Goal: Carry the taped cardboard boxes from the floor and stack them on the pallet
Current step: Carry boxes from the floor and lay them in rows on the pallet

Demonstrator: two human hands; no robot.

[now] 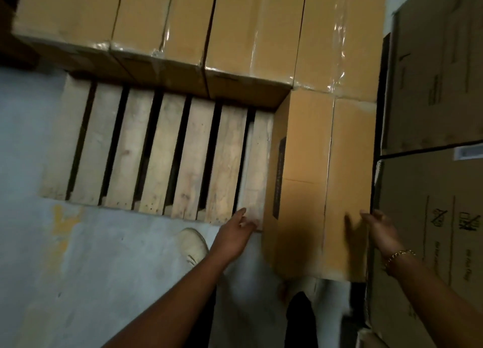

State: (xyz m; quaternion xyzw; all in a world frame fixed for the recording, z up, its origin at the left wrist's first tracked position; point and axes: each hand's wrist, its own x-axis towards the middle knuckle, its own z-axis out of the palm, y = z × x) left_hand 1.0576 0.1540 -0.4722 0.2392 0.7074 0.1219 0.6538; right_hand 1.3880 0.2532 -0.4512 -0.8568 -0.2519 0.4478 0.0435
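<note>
Both hands reach toward one box (pixel 308 190) that stands on the right end of the pallet (pixel 156 151).

The left hand (pixel 232 235) is released. Its fingers (pixel 241 213) are straight and point at the low near corner of the box's left side. It is too blurred to tell whether they touch the cardboard or the last slat.

The right hand (pixel 381 230) is loose too, and its fingers (pixel 366 215) are only lightly bent and clasp nothing. The tips lie at the box's near right edge, but I cannot tell whether they touch it. A bracelet (pixel 400 255) sits on that wrist.

Beyond the fingertips of both hands, the box's far end butts against a row of boxes (pixel 183 20). These fill the far side of the pallet, and shiny tape (pixel 337 47) runs over their tops.

Left of the left fingers the bare slats lie open, with dark slots between them.

Just right of the right fingers a narrow dark gap (pixel 379 99) parts the box from tall cartons (pixel 439 86). The cartons are stacked one on another and printed with handling marks, and they wall that side in tightly.

Behind the left fingers, toward the person, a pale shoe (pixel 193 245) stands on the grey floor (pixel 52 243) just short of the pallet's near edge.
</note>
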